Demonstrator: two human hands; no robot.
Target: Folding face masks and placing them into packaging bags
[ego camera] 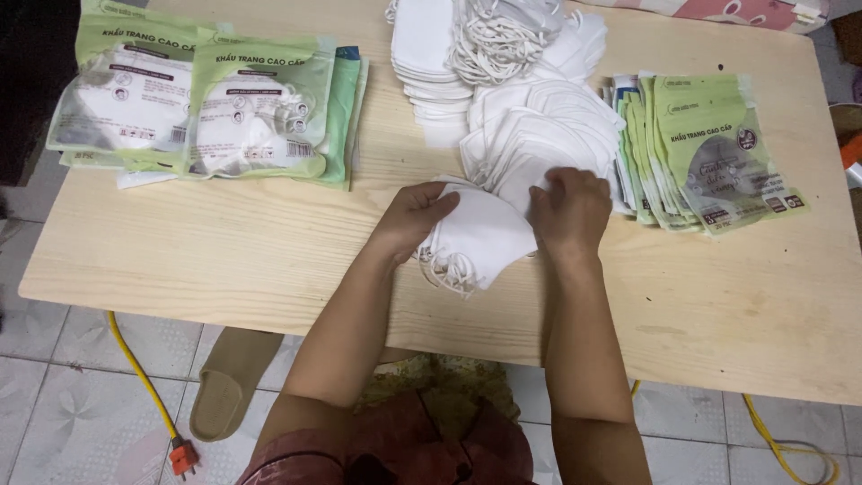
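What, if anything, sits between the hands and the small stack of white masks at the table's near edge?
Nothing visible. The left hand and right hand both already grip the small stack of white masks, one at each side, with no other item between.

Pale wooden table [269,242]: filled mask packs [202,108], loose white masks [512,99], empty pouches [709,153].

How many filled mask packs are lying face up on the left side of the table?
2 show their fronts: one filled pack at the far left corner, another filled pack beside it. More packs may lie hidden beneath them.
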